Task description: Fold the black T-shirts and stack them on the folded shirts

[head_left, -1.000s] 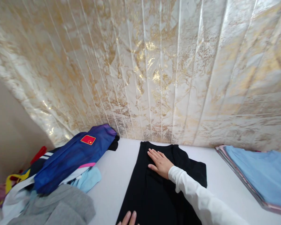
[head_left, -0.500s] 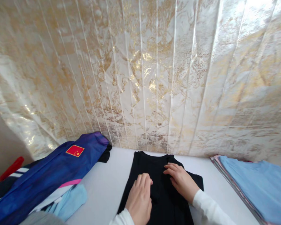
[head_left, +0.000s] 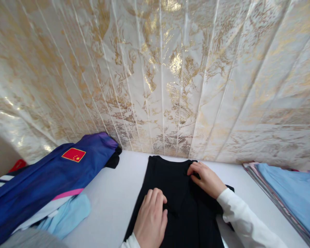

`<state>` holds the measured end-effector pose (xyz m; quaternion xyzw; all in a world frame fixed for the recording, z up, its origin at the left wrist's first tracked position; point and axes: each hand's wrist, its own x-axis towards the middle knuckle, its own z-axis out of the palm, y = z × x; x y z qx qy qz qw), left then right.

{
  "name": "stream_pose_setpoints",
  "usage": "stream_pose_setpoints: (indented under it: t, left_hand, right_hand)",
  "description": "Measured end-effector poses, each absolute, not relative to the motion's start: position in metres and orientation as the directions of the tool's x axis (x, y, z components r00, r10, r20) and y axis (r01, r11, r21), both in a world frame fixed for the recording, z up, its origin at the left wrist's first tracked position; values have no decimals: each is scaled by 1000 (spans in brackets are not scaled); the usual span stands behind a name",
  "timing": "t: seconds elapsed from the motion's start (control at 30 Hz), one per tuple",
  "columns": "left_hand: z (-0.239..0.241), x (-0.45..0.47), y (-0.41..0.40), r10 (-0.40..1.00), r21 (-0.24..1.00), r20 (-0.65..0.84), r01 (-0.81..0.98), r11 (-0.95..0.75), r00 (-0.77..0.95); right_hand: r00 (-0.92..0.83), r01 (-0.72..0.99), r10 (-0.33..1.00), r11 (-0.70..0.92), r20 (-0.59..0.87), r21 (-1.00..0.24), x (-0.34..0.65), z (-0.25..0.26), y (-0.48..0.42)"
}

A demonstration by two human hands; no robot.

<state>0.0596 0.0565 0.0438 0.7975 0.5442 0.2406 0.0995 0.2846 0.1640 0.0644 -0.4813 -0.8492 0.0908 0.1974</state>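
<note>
A black shirt (head_left: 181,186) lies spread on the white tabletop before me, its neckline toward the wall and part of a sleeve showing at the right. My left hand (head_left: 152,217) rests on the shirt's left half, palm down, with the fingers lying side by side on the cloth and the thumb apart. Near the right shoulder, my right hand (head_left: 206,179) has thumb and bent fingers closed on the black fabric. The fingertips partly hide the cloth they pinch.
On the left is a loose heap with a blue jacket (head_left: 69,172) bearing a red flag patch, a light blue garment (head_left: 67,213) and a grey cloth (head_left: 31,239). A folded stack with a light blue shirt (head_left: 294,193) on top lies right. Behind the white table (head_left: 103,199) stands a gold-patterned covering (head_left: 155,86).
My right hand has moved to the shirt's right shoulder, and its fingers have closed on the cloth. The left hand stays almost in place. The view has shifted slightly.
</note>
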Motion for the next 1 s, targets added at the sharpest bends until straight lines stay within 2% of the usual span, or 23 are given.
stream_pose_setpoints:
  t: [0.2,0.43,0.63,0.83,0.93,1.0]
  left_hand:
    - [48,59,56,900,385,298,822,-419,319]
    - [49,60,59,848,404,318,748,-526,424]
    - [45,62,63,788,359,294,701,-616,541]
    - [45,62,60,782,364,304,692,-623,544]
    - [48,62,57,784,407,311,671,-620,537]
    - [53,60,59,790,477,313,632,-610,527]
  right_hand:
    - [-442,827,869,491,221,-275,286,58,166]
    - [-492,804,856,517,160,-295,290,64,167]
    - [-448,802,871,492,202,-340,285,67,164]
    - [-343,915,920,372,188,-155,270,59,158]
    - [-339,919,922,367,188,-144,270,59,157]
    - [-345,906,908,388,237,-167,270,63,155]
